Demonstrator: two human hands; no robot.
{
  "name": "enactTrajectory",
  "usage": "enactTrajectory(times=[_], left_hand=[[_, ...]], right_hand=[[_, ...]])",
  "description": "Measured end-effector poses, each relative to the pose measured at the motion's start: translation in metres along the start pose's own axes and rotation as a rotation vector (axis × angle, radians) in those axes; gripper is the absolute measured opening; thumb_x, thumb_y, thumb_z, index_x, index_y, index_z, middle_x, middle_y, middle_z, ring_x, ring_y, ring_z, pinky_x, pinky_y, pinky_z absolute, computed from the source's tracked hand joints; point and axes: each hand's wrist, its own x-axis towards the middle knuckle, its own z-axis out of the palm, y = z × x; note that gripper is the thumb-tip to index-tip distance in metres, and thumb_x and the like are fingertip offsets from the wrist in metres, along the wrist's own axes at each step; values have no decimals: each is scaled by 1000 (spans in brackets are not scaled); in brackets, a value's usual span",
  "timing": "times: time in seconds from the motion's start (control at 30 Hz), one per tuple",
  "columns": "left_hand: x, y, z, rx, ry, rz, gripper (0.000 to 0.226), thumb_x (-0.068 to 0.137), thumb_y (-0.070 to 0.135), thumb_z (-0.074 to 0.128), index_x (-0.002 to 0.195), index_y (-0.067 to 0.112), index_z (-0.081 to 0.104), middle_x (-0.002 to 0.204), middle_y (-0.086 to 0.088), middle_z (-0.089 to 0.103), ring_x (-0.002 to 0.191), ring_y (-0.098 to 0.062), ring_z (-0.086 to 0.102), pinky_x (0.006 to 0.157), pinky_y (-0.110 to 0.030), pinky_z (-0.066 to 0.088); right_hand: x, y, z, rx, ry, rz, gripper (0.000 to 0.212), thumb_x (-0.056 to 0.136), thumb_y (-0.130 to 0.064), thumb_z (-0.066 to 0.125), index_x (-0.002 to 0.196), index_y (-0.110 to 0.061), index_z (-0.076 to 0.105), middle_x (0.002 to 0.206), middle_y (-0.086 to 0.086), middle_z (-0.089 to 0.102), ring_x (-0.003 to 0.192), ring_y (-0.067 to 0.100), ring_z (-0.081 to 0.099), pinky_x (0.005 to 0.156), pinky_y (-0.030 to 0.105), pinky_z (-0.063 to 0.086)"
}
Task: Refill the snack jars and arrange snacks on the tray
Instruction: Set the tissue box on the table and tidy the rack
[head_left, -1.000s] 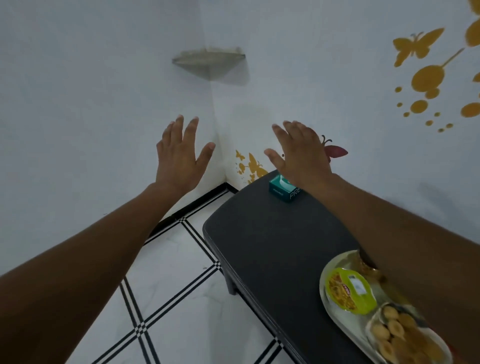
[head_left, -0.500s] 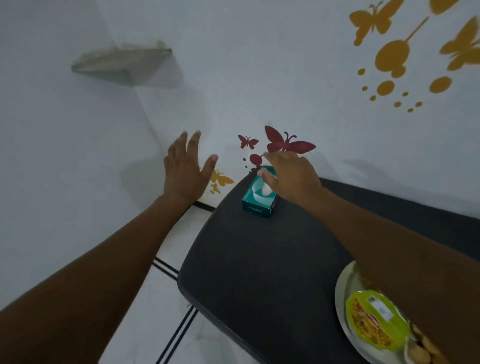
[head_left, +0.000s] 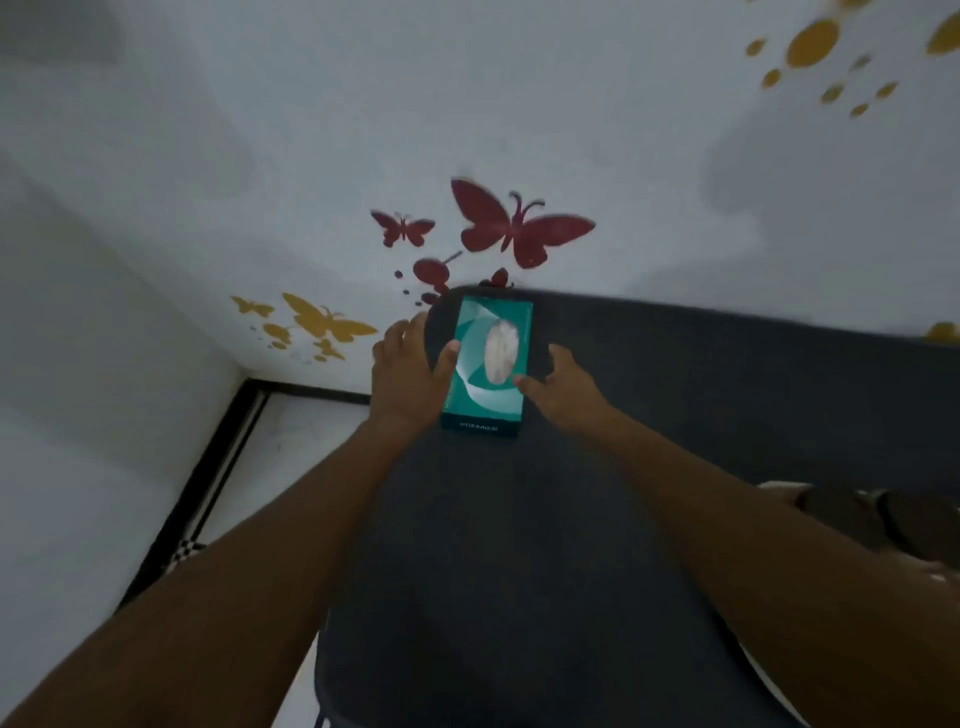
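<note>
Since half a second ago the left hand (head_left: 408, 376) has come in from mid-air to the left side of the tissue box (head_left: 488, 364), and the right hand (head_left: 566, 384) has shifted from the box's top to its right side; the view has swung so the snack tray (head_left: 779, 488) is nearly out of frame. The box, teal with a tissue showing through its top slot, lies flat at the far left end of the dark table (head_left: 519, 545), close to the wall. The left hand's thumb rests on the box's top edge, fingers extended past its side; the right hand's thumb touches the opposite edge, its fingers blurred. Whether either hand has closed into a firm hold cannot be told. Judged step: fetching tissues, a side errand to arranging the tray, not jar filling. The next move likely calls for both hands to clamp the sides evenly and lift. Count: one tissue box, two hands, one table, one tray edge at lower right, its contents obscured. No jars are visible.
</note>
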Motion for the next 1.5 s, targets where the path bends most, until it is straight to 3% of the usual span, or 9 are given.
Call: enactTrajectory(times=[0.1,0.3,0.4,0.57,0.63,0.97,1.2,1.37,1.5], left_hand=[[24,-18,33,-10,-103,2,68,102,59,45,156,19,32,157,-12,40,143,-31,38,111,-49,41],[68,-27,77,-129,-218,-80,68,103,53,49,156,13,34,154,-13,47,141,-32,44,115,-50,40],[74,-26,90,-236,-288,-140,62,103,48,51,150,10,41,146,-14,53,132,-31,53,111,-50,46],[62,-22,100,-307,-326,-196,47,101,45,56,136,14,51,130,-8,62,114,-26,62,99,-47,53],[50,-13,101,-326,-338,-200,44,100,44,56,134,16,52,127,-7,63,112,-25,63,98,-46,53],[-97,42,117,-437,-464,-82,43,95,35,61,136,27,54,126,1,65,114,-23,63,98,-50,53],[-181,74,132,-369,-438,-65,45,99,31,58,142,24,50,131,0,64,117,-23,62,98,-49,54],[-225,79,130,-358,-346,-114,40,99,28,59,139,24,52,126,3,65,109,-17,63,89,-36,55],[-250,72,132,-341,-369,-135,40,100,28,59,139,27,50,120,10,62,102,-9,60,73,-16,45]], right_hand=[[25,13,22,6,28,102,82,97,-47,61,159,-12,20,146,18,51,129,32,54,98,36,45],[64,21,52,16,78,120,53,97,-42,61,139,-13,46,133,10,61,113,26,61,83,31,45],[72,20,61,69,95,130,47,98,-38,60,137,-13,49,130,8,62,101,17,56,80,27,41],[52,20,70,151,251,163,37,100,-31,55,133,-14,53,127,8,65,109,25,63,91,34,50],[34,24,67,131,306,188,35,100,-32,53,130,-14,55,124,9,66,109,28,64,93,41,53],[-98,107,29,-81,404,335,33,93,-43,51,117,-21,57,109,6,69,91,28,63,71,32,39],[-169,158,7,-95,393,299,29,93,-46,48,105,-20,55,102,9,69,89,31,65,75,40,52],[-196,177,5,-118,311,206,31,94,-44,50,111,-19,57,106,7,69,93,28,65,77,39,51],[-218,192,10,-97,264,166,30,96,-41,50,112,-17,57,108,8,68,95,27,65,79,39,53]])
